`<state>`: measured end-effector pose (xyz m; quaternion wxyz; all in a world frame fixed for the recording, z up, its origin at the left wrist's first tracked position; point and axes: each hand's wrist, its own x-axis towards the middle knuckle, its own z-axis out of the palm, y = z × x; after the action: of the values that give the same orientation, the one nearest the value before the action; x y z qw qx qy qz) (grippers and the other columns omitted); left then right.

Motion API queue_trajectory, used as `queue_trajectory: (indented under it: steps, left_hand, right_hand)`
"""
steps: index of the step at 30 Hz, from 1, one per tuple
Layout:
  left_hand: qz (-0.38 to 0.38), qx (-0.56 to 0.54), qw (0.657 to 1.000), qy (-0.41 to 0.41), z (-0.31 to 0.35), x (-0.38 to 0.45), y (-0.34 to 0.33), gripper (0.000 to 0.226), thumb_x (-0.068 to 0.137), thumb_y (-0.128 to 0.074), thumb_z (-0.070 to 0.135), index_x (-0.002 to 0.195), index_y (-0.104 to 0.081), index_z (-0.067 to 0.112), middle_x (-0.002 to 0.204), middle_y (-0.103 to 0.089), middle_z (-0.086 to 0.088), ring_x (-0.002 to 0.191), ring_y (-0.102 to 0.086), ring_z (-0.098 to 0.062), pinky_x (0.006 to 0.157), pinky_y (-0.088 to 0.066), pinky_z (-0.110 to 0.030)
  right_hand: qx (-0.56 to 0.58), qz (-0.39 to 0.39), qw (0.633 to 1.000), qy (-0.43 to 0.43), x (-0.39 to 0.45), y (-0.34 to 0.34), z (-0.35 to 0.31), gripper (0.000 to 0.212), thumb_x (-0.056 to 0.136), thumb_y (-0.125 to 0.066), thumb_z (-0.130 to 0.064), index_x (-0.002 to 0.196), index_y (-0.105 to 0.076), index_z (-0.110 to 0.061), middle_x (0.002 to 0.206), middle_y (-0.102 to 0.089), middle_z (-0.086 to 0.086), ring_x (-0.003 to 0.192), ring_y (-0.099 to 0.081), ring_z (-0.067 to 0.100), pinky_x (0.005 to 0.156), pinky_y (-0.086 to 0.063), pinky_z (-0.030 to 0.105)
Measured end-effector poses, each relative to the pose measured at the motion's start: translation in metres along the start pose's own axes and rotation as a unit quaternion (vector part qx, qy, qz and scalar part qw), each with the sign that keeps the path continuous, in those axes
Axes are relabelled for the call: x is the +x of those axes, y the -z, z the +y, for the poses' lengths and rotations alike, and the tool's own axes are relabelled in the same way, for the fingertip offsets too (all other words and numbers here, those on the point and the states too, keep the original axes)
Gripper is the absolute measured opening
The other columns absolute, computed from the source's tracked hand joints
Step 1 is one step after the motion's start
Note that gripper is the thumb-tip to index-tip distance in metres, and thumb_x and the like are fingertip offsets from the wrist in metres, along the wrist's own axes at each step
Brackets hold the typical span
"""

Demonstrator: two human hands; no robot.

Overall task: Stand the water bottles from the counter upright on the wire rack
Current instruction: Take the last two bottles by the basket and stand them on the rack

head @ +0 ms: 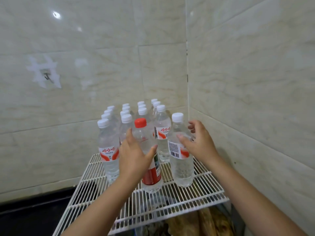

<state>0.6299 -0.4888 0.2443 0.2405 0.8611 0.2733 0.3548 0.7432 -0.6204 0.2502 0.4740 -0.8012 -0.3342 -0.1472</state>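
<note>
Left hand (134, 155) wraps red-capped bottle (150, 160); right hand (197, 142) grips white-capped bottle (181, 159) beside it; both upright on wire rack (196, 200).

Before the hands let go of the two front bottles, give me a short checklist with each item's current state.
1. Red-capped bottle upright on the wire rack: ok.
2. Left hand around the red-capped bottle: ok, thumb and fingers flank it; firmness of contact cannot tell.
3. White-capped front bottle upright: ok.
4. Right hand on that bottle: ok, thumb touches its front; fingers behind, contact cannot tell.
5. Bottle bases seated flat on the wires: cannot tell.
6. Back rows standing: ok, caps level and upright.
</note>
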Motion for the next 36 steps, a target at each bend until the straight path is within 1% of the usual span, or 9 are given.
queue_trajectory:
  steps: [3,5,10,13,19,25,29,32,36]
  left_hand:
    - [0.029,0.048,0.998,-0.027,0.013,0.016,0.016,0.088,0.081,-0.064,0.044,0.145,-0.012,0.013,0.136,-0.045,-0.016,0.124,-0.044,-0.032,0.099,-0.042,-0.044]
    - [0.015,0.097,0.994,-0.041,0.024,0.028,0.024,0.078,0.082,-0.063,0.044,0.141,-0.023,0.013,0.131,-0.052,-0.011,0.119,-0.049,-0.031,0.089,-0.046,-0.040]
    - [-0.055,0.187,0.978,-0.079,0.037,0.046,0.028,0.038,0.090,-0.055,0.034,0.118,-0.049,0.009,0.116,-0.063,-0.010,0.104,-0.058,-0.030,0.080,-0.048,-0.036]
    - [-0.074,0.158,0.980,-0.092,0.036,0.053,0.031,0.031,0.091,-0.054,0.030,0.114,-0.054,0.009,0.112,-0.064,-0.010,0.102,-0.058,-0.029,0.082,-0.049,-0.037]
    - [-0.137,0.076,0.981,-0.115,0.025,0.063,0.037,0.040,0.090,-0.057,0.022,0.128,-0.048,0.010,0.126,-0.058,-0.011,0.112,-0.054,-0.027,0.093,-0.046,-0.037]
    - [-0.155,0.083,0.973,-0.151,0.024,0.071,0.038,0.038,0.087,-0.061,0.030,0.121,-0.054,0.014,0.119,-0.062,-0.008,0.104,-0.058,-0.024,0.088,-0.047,-0.033]
    - [-0.155,0.116,0.968,-0.157,0.032,0.078,0.037,0.036,0.084,-0.065,0.032,0.114,-0.057,0.013,0.114,-0.064,-0.007,0.090,-0.052,-0.018,0.075,-0.043,-0.027]
    - [-0.172,0.103,0.964,-0.174,0.037,0.085,0.039,0.035,0.083,-0.067,0.021,0.115,-0.060,0.010,0.118,-0.063,-0.009,0.104,-0.058,-0.023,0.082,-0.045,-0.029]
    - [-0.205,0.120,0.948,-0.213,0.038,0.096,0.039,0.039,0.084,-0.062,0.007,0.123,-0.055,0.007,0.126,-0.058,-0.012,0.114,-0.054,-0.025,0.087,-0.042,-0.026]
  right_hand:
    - [-0.043,0.011,0.999,0.022,0.014,0.014,-0.016,0.050,0.085,-0.061,-0.031,0.127,-0.045,-0.009,0.126,-0.054,0.009,0.115,-0.050,0.024,0.097,-0.041,0.038]
    - [-0.074,-0.006,0.996,0.045,0.022,0.020,-0.028,0.047,0.086,-0.060,-0.029,0.127,-0.047,-0.011,0.124,-0.055,0.009,0.113,-0.051,0.025,0.094,-0.041,0.038]
    - [-0.146,-0.156,0.974,0.082,0.039,0.025,-0.047,0.041,0.084,-0.057,-0.013,0.125,-0.054,-0.016,0.124,-0.059,0.010,0.107,-0.056,0.024,0.082,-0.042,0.028]
    - [-0.169,-0.195,0.964,0.064,0.043,0.033,-0.055,0.042,0.085,-0.059,-0.008,0.126,-0.053,-0.012,0.125,-0.058,0.010,0.108,-0.055,0.024,0.081,-0.039,0.025]
    - [-0.235,-0.173,0.955,0.062,0.046,0.031,-0.061,0.029,0.083,-0.064,-0.020,0.108,-0.059,-0.007,0.111,-0.062,0.012,0.085,-0.049,0.018,0.070,-0.035,0.027]
    - [-0.286,-0.171,0.941,0.051,0.050,0.027,-0.065,0.034,0.084,-0.062,-0.028,0.110,-0.057,-0.007,0.113,-0.062,0.011,0.090,-0.053,0.023,0.070,-0.035,0.027]
    - [-0.283,-0.160,0.945,0.034,0.050,0.027,-0.066,0.037,0.083,-0.065,-0.027,0.113,-0.057,-0.007,0.117,-0.061,0.011,0.101,-0.054,0.024,0.075,-0.040,0.028]
    - [-0.269,-0.142,0.952,0.036,0.051,0.025,-0.066,0.034,0.083,-0.065,-0.022,0.112,-0.060,-0.006,0.116,-0.062,0.012,0.106,-0.056,0.026,0.076,-0.040,0.027]
    - [-0.246,-0.117,0.962,0.030,0.058,0.021,-0.062,0.036,0.083,-0.065,-0.020,0.115,-0.061,-0.006,0.120,-0.062,0.012,0.109,-0.056,0.026,0.075,-0.036,0.023]
